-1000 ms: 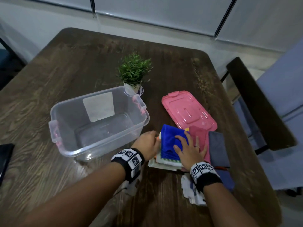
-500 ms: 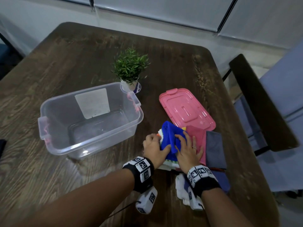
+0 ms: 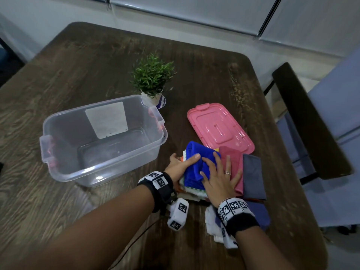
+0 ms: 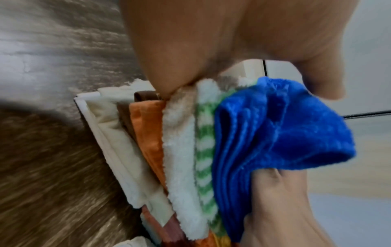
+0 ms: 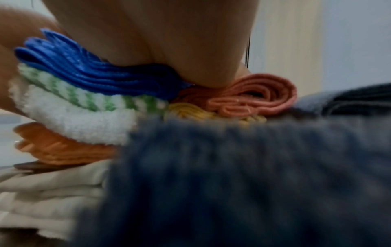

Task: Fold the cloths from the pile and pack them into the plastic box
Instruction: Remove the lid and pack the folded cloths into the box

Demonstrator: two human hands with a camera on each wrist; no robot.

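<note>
Beside the empty plastic box [image 3: 101, 137] on the worktop [image 3: 204, 65], the left hand [image 3: 180, 165] pinches the blue cloth [image 3: 196, 162] atop the pile [image 4: 182, 150], thumb over it. The right hand [image 3: 218, 179] presses down with spread, seemingly flat fingers [image 3: 217, 162].

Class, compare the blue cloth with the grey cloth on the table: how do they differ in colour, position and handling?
The blue cloth is bright and sits bunched on top of a stack of cloths; the grey cloth is dull and lies flat, lower down at the stack's right side. The left hand grips the blue cloth and the right hand presses on it; neither hand holds the grey cloth. Both are folded and still outside the plastic box.
</note>
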